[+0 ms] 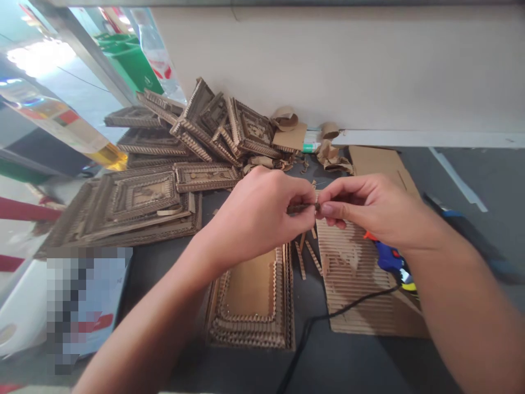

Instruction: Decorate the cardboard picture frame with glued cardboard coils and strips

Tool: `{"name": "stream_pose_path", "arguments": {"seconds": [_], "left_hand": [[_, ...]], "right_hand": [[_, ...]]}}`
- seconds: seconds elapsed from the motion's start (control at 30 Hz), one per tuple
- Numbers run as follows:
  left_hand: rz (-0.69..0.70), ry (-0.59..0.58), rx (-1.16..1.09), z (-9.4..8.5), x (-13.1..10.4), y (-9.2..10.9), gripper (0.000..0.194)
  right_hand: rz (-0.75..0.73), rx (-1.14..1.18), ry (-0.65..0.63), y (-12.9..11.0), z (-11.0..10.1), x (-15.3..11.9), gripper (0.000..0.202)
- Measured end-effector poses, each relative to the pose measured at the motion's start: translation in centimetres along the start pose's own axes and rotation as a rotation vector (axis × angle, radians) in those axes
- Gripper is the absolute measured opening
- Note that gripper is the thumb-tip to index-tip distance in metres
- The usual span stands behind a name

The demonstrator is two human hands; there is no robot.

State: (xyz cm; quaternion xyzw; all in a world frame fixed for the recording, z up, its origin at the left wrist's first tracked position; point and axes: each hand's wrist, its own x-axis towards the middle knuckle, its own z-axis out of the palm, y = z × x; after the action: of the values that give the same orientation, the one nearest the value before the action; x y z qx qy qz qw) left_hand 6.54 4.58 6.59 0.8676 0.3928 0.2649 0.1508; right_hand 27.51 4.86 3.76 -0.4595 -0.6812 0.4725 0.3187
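Note:
My left hand (264, 213) and my right hand (365, 210) meet above the middle of the table, both closed in a pinch. Between their fingertips is a small dark brown cardboard strip (301, 208), mostly covered by the left fingers. Below my left hand lies a rectangular cardboard frame (254, 331) with stepped, corrugated borders and a flat tan centre. A sheet of corrugated cardboard (356, 306) is under my right hand. On that sheet rests a blue glue gun (389, 258) with an orange tip, partly behind my right forearm. Loose narrow cardboard strips (314, 257) lie between frame and sheet.
Finished-looking cardboard frames (143, 191) are piled at the left and back. A bottle of yellow liquid (61, 120) stands at the far left. A black cord (303, 334) crosses the front. Torn paper scraps (332, 156) lie along the white back panel (348, 65).

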Motion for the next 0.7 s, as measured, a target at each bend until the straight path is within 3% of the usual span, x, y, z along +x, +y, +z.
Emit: {"name": "stream_pose_path", "arguments": {"seconds": [0.3,0.47,0.7], "left_hand": [[-0.078,-0.006,0.073,-0.5,-0.3,1.0,0.018],[-0.132,0.063,0.056,-0.8,-0.3,1.0,0.017],[-0.175,0.193,-0.015,0.2,0.2,0.4,0.003]], "right_hand": [[-0.007,-0.018,0.11,-0.3,1.0,-0.8,0.022],[-0.093,0.085,0.188,-0.7,1.9,-0.6,0.019],[-0.125,0.062,0.253,-0.5,1.9,-0.4,0.018]]}}
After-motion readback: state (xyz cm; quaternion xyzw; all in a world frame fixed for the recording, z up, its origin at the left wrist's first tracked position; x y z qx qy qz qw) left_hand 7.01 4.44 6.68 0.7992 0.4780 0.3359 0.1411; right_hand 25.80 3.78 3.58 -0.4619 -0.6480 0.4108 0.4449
